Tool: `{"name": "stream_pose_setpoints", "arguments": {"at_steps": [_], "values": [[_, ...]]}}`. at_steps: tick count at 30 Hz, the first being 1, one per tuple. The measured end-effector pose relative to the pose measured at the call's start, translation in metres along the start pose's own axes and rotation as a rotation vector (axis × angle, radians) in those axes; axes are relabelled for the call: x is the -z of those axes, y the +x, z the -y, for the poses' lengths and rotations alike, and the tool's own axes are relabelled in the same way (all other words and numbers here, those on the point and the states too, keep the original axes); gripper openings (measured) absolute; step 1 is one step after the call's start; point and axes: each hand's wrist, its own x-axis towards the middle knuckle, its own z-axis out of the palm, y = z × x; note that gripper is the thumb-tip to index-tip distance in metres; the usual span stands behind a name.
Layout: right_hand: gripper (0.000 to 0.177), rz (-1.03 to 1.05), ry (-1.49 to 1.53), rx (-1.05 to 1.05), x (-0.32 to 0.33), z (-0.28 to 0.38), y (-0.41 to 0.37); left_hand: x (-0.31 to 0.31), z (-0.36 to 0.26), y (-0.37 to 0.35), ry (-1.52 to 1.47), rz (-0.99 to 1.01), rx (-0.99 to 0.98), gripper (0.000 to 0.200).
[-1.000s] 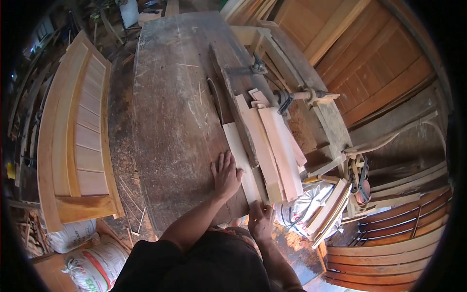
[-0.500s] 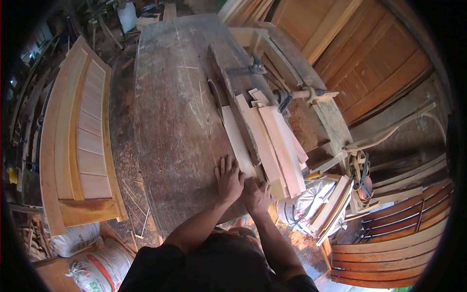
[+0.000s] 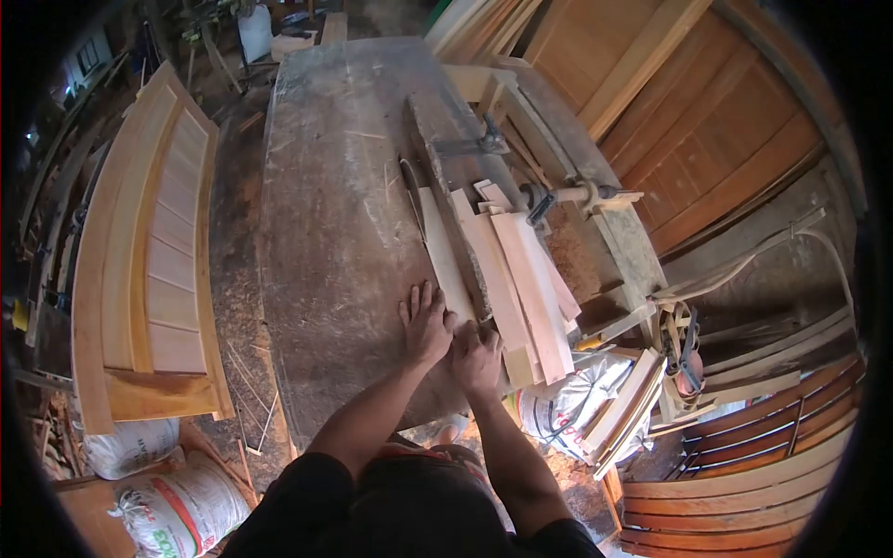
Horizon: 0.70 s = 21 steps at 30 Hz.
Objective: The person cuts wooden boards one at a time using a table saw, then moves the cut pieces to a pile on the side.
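- Strip (image 3: 439, 246): pale, thin, lies flat on the counter (image 3: 326, 214). Its long axis runs straight away from the person and its right edge is against the dark fence (image 3: 445, 139).
- Strip's far end sits just beside the blade slot (image 3: 407, 181); its near end is under the hands.
- Right hand (image 3: 476, 361): on the near end, directly in line with the axis, so it is the nearer one. Fingers are curled, and I can't tell whether the grip is clenched.
- Left hand (image 3: 426, 325): grip released, palm flat, fingers spread, touching the strip's left edge near the end.
- Boards (image 3: 526, 279): stacked right of the fence, parallel to the strip.
- Door panel (image 3: 149, 260): well left, off the counter.
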Motion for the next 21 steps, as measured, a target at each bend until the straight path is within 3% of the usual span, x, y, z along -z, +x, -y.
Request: {"name": "stream_pose_setpoints", "arguments": {"at_steps": [5,8,13,21], "values": [[0.039,0.075,0.071,-0.027,0.005,-0.012,-0.013,0.009,0.001,-0.008,0.013,0.068,-0.043,0.063],[0.044,0.145,-0.018,0.181,0.018,-0.025,-0.022,0.011,0.0,-0.006,0.02,0.068,-0.038,0.062],[0.045,0.283,-0.408,0.577,0.022,-0.036,0.007,0.007,0.0,-0.006,0.031,0.024,-0.034,0.061],[0.052,0.277,-0.681,0.702,-0.007,-0.021,0.045,0.008,0.004,0.013,-0.05,0.078,0.055,0.059]]}}
